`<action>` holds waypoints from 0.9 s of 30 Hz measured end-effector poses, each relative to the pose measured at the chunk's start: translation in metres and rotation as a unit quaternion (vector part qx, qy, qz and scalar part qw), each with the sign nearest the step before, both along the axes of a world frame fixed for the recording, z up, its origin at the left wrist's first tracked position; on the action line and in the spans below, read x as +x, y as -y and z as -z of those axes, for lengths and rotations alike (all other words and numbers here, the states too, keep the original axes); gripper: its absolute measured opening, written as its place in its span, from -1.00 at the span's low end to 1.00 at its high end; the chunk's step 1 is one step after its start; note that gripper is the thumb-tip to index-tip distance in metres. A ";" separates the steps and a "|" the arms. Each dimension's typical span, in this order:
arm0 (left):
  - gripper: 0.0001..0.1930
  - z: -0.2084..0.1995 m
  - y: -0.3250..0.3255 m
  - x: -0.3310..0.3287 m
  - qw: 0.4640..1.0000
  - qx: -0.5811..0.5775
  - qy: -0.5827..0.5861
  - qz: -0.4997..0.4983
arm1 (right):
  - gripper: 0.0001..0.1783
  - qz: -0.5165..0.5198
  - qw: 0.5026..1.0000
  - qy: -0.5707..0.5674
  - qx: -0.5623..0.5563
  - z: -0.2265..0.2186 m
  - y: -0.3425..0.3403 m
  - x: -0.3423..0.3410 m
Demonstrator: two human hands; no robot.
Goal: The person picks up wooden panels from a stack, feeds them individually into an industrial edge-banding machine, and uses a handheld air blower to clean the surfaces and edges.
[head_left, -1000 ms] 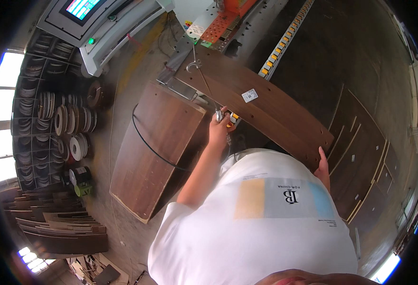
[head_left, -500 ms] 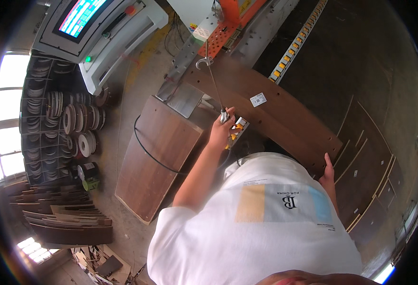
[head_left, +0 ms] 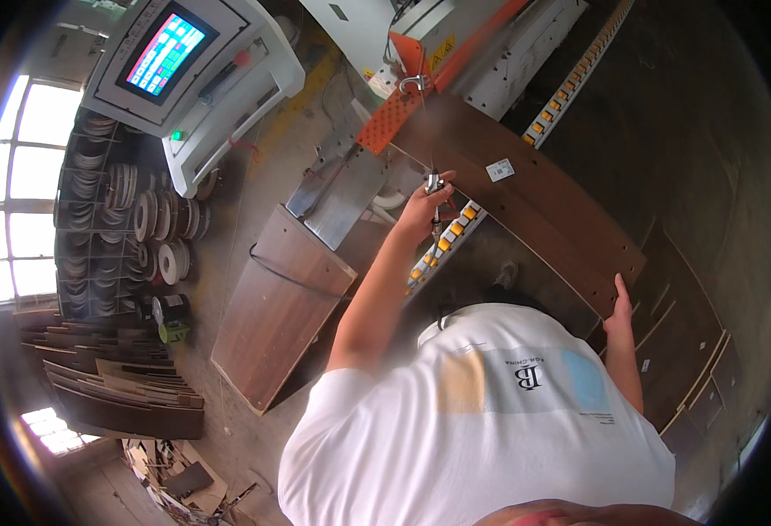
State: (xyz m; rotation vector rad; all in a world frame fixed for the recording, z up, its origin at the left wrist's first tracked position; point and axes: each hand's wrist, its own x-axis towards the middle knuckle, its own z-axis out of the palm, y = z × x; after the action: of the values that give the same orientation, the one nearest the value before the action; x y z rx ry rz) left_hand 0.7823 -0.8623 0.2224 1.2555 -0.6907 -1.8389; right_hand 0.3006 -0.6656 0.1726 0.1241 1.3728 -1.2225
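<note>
My left hand (head_left: 426,209) is closed round a silver air blow gun (head_left: 435,182), whose thin rod-like nozzle points away over the near edge of a long brown board (head_left: 526,197). A silver hook-shaped piece (head_left: 414,84) lines up with the nozzle's far end; whether they join, I cannot tell. The board bears a white label (head_left: 500,169) and small dark holes. At its near right end my right hand (head_left: 618,316) grips the edge, one digit visible along it and the other fingers mostly hidden. The board's far left end lies beside a perforated orange plate (head_left: 385,127).
A control panel with a lit screen (head_left: 166,54) stands at the upper left. Brown panels (head_left: 285,302) lean left of my arm. Yellow-roller rails (head_left: 456,235) run under and beyond the board. Edging rolls (head_left: 173,261) fill a left rack; flat boards (head_left: 688,324) lie at right.
The view has shifted. Against the orange plate, the board's far end has slid right, and my left hand with the blow gun has come closer to the board. My right hand stays at its end.
</note>
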 end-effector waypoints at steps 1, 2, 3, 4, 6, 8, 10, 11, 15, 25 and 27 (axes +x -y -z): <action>-0.53 0.001 0.006 -0.001 1.000 0.000 -0.005 0.022 | -0.25 -0.005 1.000 0.007 0.007 -0.006 0.006 -0.005; -0.53 0.002 0.009 -0.002 0.999 0.006 0.001 0.033 | -0.24 -0.010 1.000 0.013 0.015 -0.010 0.013 -0.007; -0.53 0.002 0.009 -0.003 0.999 0.011 0.006 0.043 | -0.23 -0.015 1.000 0.007 0.008 -0.008 0.020 -0.012; -0.53 -0.001 0.013 -0.008 0.998 0.015 0.011 0.060 | -0.22 -0.011 1.000 0.000 -0.001 -0.003 0.027 -0.021; -0.63 -0.020 0.004 -0.023 0.990 -0.003 0.111 0.092 | -0.24 0.003 1.000 -0.012 -0.020 0.007 0.037 -0.043; -0.69 -0.030 -0.006 -0.021 0.963 -0.022 0.222 0.152 | -0.30 0.026 0.999 -0.014 -0.046 0.023 0.047 -0.060; -0.55 -0.035 -0.022 -0.017 0.882 -0.089 0.405 0.224 | -0.34 0.074 0.993 0.001 -0.095 0.034 0.047 -0.069; -0.47 -0.033 -0.032 -0.018 0.823 -0.151 0.494 0.236 | -0.36 0.118 0.987 -0.013 -0.106 0.042 0.039 -0.075; -0.28 -0.071 -0.085 0.014 0.653 -0.187 0.624 0.387 | -0.37 0.177 0.979 -0.020 -0.098 0.091 0.020 -0.076; -0.30 -0.031 -0.202 0.098 0.600 -0.188 0.499 0.597 | -0.48 0.190 0.972 -0.016 -0.137 0.127 -0.145 0.045; -0.54 -0.001 -0.216 0.098 0.574 -0.150 0.494 0.635 | -0.54 0.135 0.978 -0.056 -0.150 0.088 -0.168 0.094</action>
State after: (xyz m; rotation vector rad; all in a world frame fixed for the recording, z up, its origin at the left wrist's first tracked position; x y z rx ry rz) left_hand 0.8806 -0.6468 0.2234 1.6068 -3.0297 -1.4916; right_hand 0.3948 -0.4981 0.0849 0.0298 1.2790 -1.6719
